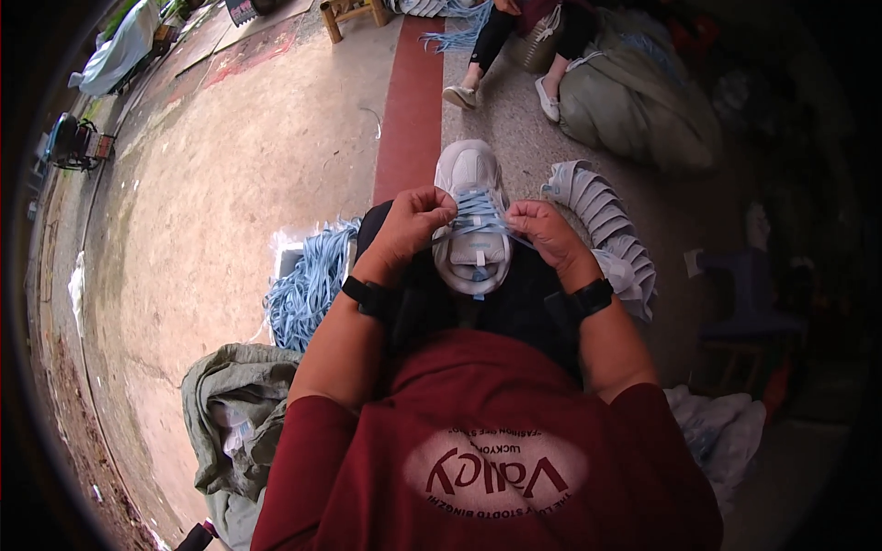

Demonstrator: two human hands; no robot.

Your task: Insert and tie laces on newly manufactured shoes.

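A pale grey-white sneaker [470, 165] rests between my knees, its toe pointing away from me. Light blue shoelace [476, 209] criss-crosses over its tongue. At the shoe's left edge my left hand [415, 220] pinches a blue lace, thumb against forefinger. On the other side my right hand [544, 230] is closed in a pinch at the eyelets, with a lace end trailing below its fingers. Both hands sit at about the same height along the lacing. The exact spot between the fingertips is partly hidden on each side.
A white box heaped with blue laces [312, 280] stands to my left. A curved row of nested shoe uppers [611, 220] lies at right. Ahead sits another person [514, 37] beside a large stuffed sack [634, 106]. A grey-green cloth bag [241, 404] is at lower left, a stool [749, 294] at far right.
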